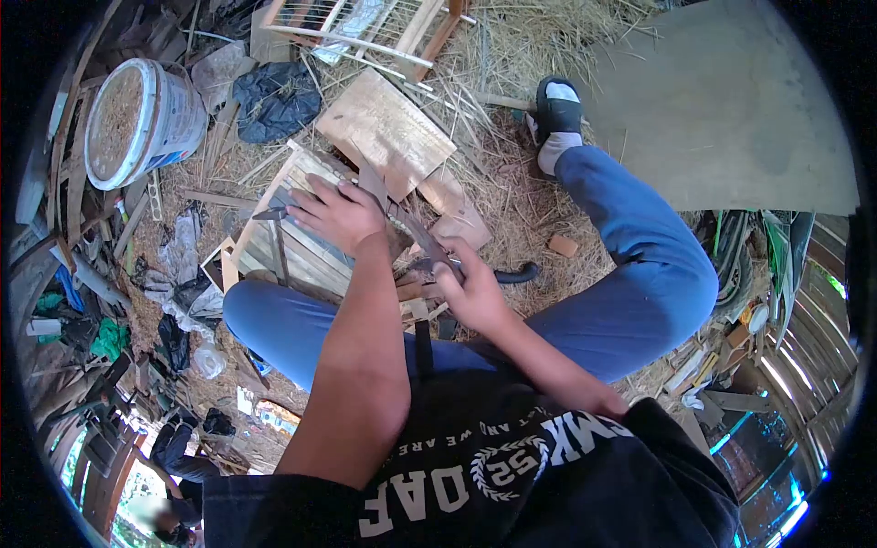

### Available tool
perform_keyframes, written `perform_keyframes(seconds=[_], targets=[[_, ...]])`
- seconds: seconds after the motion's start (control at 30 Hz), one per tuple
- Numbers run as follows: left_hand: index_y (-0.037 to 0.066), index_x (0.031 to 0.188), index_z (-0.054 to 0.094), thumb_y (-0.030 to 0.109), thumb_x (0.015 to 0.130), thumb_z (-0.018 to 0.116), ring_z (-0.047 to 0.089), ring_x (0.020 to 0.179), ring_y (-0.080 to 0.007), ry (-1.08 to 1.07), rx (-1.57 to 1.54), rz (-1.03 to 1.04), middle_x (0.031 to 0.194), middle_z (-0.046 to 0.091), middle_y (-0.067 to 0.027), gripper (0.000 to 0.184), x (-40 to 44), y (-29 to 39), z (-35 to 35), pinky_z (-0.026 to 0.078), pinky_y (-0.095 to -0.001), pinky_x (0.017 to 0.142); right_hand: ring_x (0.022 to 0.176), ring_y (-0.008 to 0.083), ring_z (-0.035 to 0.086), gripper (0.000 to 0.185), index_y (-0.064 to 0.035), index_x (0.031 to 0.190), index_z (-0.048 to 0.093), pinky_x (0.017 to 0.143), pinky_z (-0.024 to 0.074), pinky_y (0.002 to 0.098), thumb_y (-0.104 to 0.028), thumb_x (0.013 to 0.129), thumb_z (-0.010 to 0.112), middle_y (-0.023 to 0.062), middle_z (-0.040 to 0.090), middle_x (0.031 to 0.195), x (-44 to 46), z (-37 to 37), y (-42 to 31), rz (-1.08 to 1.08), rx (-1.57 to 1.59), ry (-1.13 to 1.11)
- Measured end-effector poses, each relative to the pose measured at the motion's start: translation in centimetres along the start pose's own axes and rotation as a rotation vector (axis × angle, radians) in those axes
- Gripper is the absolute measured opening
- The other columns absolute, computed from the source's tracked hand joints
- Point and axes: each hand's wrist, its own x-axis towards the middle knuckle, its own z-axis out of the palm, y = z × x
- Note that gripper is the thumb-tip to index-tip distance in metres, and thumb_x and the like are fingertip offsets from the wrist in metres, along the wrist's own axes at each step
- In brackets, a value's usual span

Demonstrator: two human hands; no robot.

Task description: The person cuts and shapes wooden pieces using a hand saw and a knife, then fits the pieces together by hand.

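My left hand [340, 215] has its fingers spread over a slatted wooden frame [306, 239]; its palm is turned away, so I cannot see whether it presses on anything. A dark pointed piece [270, 214] sticks out by its fingertips. Closed around the lower end of a narrow flat grey-brown strip [426, 241] is my right hand [470, 288]. The strip runs up toward my left hand, near a pale blade-shaped piece [369, 179]; whether the two are joined I cannot tell. Beside my right hand a dark curved handle [521, 273] pokes out.
A wooden board [384, 128] lies ahead on straw. Farther left stand a white bucket [146, 123] and a black plastic bag [276, 99]. A barred wooden cage [365, 27] is at the top, a grey sheet [731, 110] at right. Another person [178, 466] is at lower left.
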Motion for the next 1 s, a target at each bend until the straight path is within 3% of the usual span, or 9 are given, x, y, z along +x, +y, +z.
perform_keyframes(seconds=[0.07,0.2,0.23,0.27,0.37,0.6,0.67,0.87,1.0], targets=[[0.006,0.157,0.048,0.034,0.104,0.048,0.026,0.154,-0.0554,0.005,0.004,0.002,0.165,0.034,-0.0315,0.060,-0.2,-0.3,-0.2,0.018,-0.0624,0.129,0.097,0.0349,0.074,0.044,-0.0038,0.141,0.054,0.091,0.0560,0.0423,-0.020,0.101,0.061,0.0246,0.072,0.104,-0.4,-0.7,-1.0,0.221,0.009,-0.101],[0.006,0.156,0.049,0.034,0.104,0.048,0.026,0.154,-0.0552,0.029,-0.011,0.010,0.165,0.035,-0.0318,0.059,-0.1,-0.6,0.2,0.018,-0.0627,0.128,0.091,0.0359,0.074,0.042,-0.0015,0.138,0.055,0.088,0.0561,0.0408,-0.018,0.101,0.062,0.0230,0.073,0.100,6.5,3.4,-0.5,0.158,0.057,-0.024],[0.006,0.156,0.049,0.034,0.104,0.048,0.026,0.154,-0.0553,0.034,-0.009,0.022,0.164,0.035,-0.0319,0.059,0.0,-0.6,0.4,0.018,-0.0629,0.128,0.084,0.0196,0.066,0.035,0.0002,0.133,0.058,0.080,0.0538,0.0345,-0.018,0.103,0.061,0.0154,0.069,0.092,6.0,4.0,-0.7,0.023,-0.037,0.058],[0.006,0.156,0.049,0.034,0.104,0.048,0.026,0.154,-0.0553,0.030,-0.009,0.024,0.164,0.035,-0.0319,0.059,-0.1,-0.5,0.4,0.018,-0.0629,0.128,0.084,0.0196,0.066,0.035,0.0002,0.133,0.058,0.080,0.0538,0.0345,-0.018,0.103,0.061,0.0154,0.069,0.092,4.9,3.6,-1.2,0.027,-0.038,0.060],[0.006,0.155,0.051,0.033,0.104,0.048,0.026,0.154,-0.0553,0.035,-0.031,0.010,0.164,0.035,-0.0320,0.057,0.1,-0.2,0.4,0.019,-0.0624,0.128,0.102,0.0455,0.074,0.044,-0.0021,0.140,0.054,0.091,0.0569,0.0463,-0.019,0.100,0.063,0.0288,0.074,0.109,-0.8,-0.1,-2.4,0.182,0.021,-0.068],[0.006,0.154,0.051,0.031,0.103,0.049,0.027,0.153,-0.0550,0.014,-0.002,-0.007,0.165,0.034,-0.0318,0.058,-0.2,-0.1,-0.1,0.020,-0.0631,0.128,0.102,0.0455,0.073,0.045,-0.0011,0.139,0.054,0.089,0.0573,0.0464,-0.022,0.100,0.063,0.0311,0.072,0.102,6.2,2.9,-2.2,0.132,-0.046,-0.014],[0.006,0.154,0.051,0.031,0.103,0.049,0.027,0.153,-0.0547,0.011,0.010,0.008,0.165,0.034,-0.0315,0.058,0.0,-0.3,-0.1,0.020,-0.0630,0.128,0.098,0.0436,0.074,0.042,-0.0003,0.135,0.056,0.086,0.0571,0.0465,-0.023,0.100,0.063,0.0303,0.072,0.102,4.7,1.9,-2.1,0.276,-0.068,-0.107],[0.006,0.156,0.049,0.032,0.103,0.048,0.027,0.153,-0.0553,0.036,-0.018,0.006,0.165,0.035,-0.0310,0.059,-0.3,-0.1,0.1,0.019,-0.0634,0.128,0.089,0.0375,0.076,0.040,-0.0005,0.132,0.057,0.081,0.0570,0.0449,-0.025,0.101,0.063,0.0264,0.073,0.096,-0.1,-0.2,-1.5,0.080,0.008,-0.017],[0.006,0.155,0.050,0.032,0.102,0.048,0.027,0.153,-0.0551,0.046,-0.019,0.000,0.165,0.035,-0.0312,0.059,-0.1,-0.5,0.4,0.019,-0.0639,0.128,0.090,0.0158,0.065,0.034,-0.0011,0.135,0.059,0.080,0.0534,0.0343,-0.015,0.105,0.061,0.0136,0.068,0.101,6.8,4.7,0.1,0.174,-0.020,-0.020]])
